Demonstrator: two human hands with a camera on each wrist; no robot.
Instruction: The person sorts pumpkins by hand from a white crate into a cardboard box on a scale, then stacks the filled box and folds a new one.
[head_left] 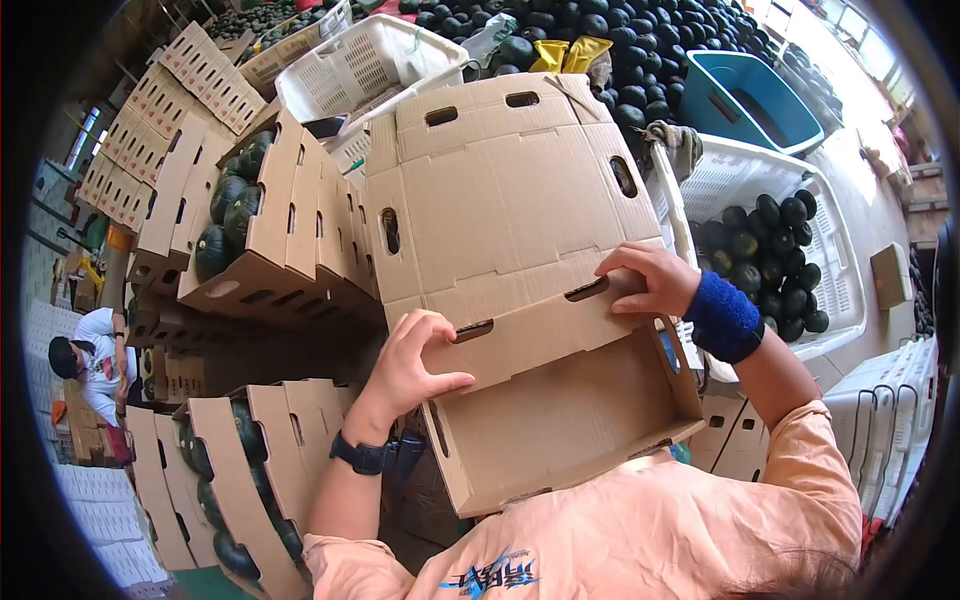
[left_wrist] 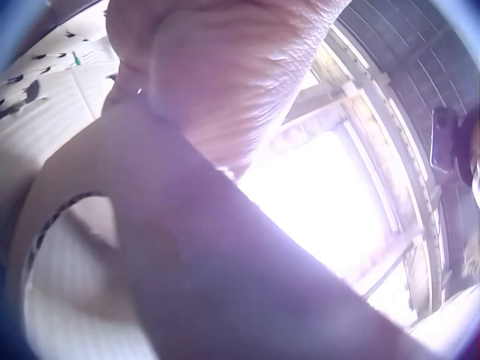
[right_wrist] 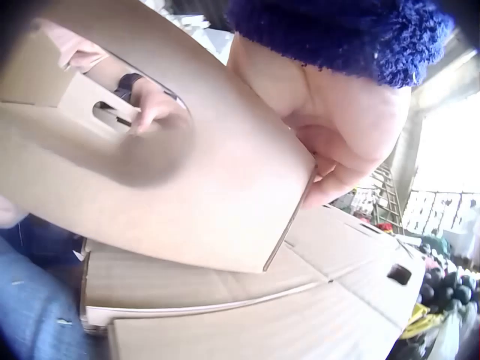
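Observation:
A half-folded cardboard carton [head_left: 560,410] lies in front of me, its tray-shaped part close to my shirt. My left hand [head_left: 400,365] grips the left end of its raised side wall, thumb on the near face. At the other end of that wall, my right hand [head_left: 660,280] holds on, fingers over the top edge beside a hand slot. In the right wrist view the carton wall [right_wrist: 225,187] shows close up, with the right hand [right_wrist: 330,135] at its edge. The left wrist view has the left palm [left_wrist: 217,82] against blurred cardboard [left_wrist: 210,255].
Flat carton blanks [head_left: 500,195] lie beyond the folded carton. Filled cartons of dark green squashes [head_left: 240,215] stand on the left. A white crate [head_left: 845,250] of squashes and a blue tub [head_left: 700,85] are on the right. Another person [head_left: 95,365] is at far left.

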